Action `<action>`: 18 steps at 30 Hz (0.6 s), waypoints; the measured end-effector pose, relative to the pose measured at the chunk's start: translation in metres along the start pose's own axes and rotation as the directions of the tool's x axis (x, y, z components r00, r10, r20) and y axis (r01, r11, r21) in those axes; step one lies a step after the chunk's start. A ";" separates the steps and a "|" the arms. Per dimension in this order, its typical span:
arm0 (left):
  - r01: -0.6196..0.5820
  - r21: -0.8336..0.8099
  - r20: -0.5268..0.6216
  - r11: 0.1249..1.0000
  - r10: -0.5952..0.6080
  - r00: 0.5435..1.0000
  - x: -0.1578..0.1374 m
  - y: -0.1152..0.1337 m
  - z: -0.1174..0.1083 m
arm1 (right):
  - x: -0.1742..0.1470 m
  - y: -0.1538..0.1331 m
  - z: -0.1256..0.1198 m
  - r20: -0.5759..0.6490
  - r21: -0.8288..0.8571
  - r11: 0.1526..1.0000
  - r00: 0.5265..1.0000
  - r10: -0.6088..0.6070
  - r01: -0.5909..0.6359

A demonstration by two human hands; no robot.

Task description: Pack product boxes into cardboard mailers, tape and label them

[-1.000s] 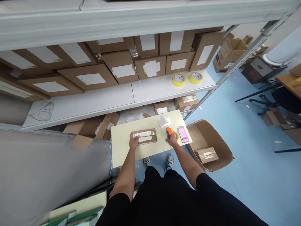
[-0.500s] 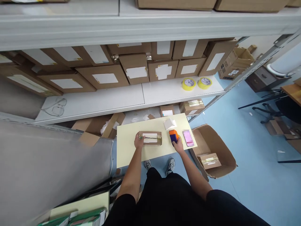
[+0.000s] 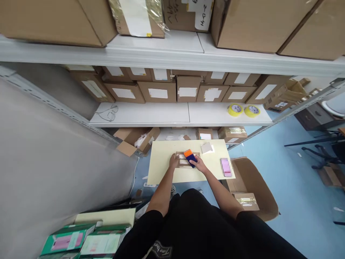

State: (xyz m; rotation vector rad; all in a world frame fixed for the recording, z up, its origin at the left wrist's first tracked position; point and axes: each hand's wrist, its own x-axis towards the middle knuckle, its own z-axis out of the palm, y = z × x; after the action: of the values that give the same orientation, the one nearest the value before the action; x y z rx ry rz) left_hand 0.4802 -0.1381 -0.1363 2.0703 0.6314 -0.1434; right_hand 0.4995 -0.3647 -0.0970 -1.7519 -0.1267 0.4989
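On the pale yellow table (image 3: 159, 162) lies a small cardboard box (image 3: 183, 166) with a white label and clear tape across its top. My left hand (image 3: 174, 160) grips the box at its left end. An orange and dark blue tape dispenser (image 3: 190, 157) is in my right hand (image 3: 198, 164), tilted over the right part of the box and hiding some of it. Whether the dispenser touches the box I cannot tell.
A white stack of paper (image 3: 207, 148) and a pink, blurred-out phone-like item (image 3: 226, 167) lie to the right. Beside the table stands a large open carton (image 3: 265, 190) holding a small box. Shelving (image 3: 161, 113) in front carries boxes, two tape rolls (image 3: 235, 110) and glasses (image 3: 111, 112).
My right hand has brought the tape dispenser leftward from the tabletop to over the box. My left hand stays at the box's left end. The camera view has shifted, showing more of the upper shelf.
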 end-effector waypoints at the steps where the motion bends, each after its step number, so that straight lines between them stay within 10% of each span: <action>1: 0.013 -0.032 -0.036 0.999 -0.015 0.999 0.000 0.003 -0.007 | 0.000 0.003 -0.001 -0.005 -0.011 1.000 1.000 0.004 -0.004; 5: -0.103 -0.307 0.040 0.946 0.121 0.992 -0.001 0.028 -0.029 | -0.008 0.008 -0.005 -0.009 -0.002 1.000 1.000 -0.004 0.004; 11: -0.126 -0.454 0.384 0.882 0.321 0.866 -0.010 0.072 -0.048 | -0.013 -0.011 -0.012 0.085 0.040 0.999 0.996 -0.009 0.005; 18: -0.245 -0.496 0.244 0.833 0.405 0.881 -0.036 0.108 -0.088 | -0.017 -0.058 -0.026 0.149 0.084 0.992 0.983 -0.107 0.095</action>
State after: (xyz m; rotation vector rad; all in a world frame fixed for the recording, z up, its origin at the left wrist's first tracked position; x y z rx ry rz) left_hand 0.4893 -0.1262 0.0065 1.6111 0.0673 -0.1337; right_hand 0.5048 -0.3794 -0.0331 -1.6225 -0.2998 0.5566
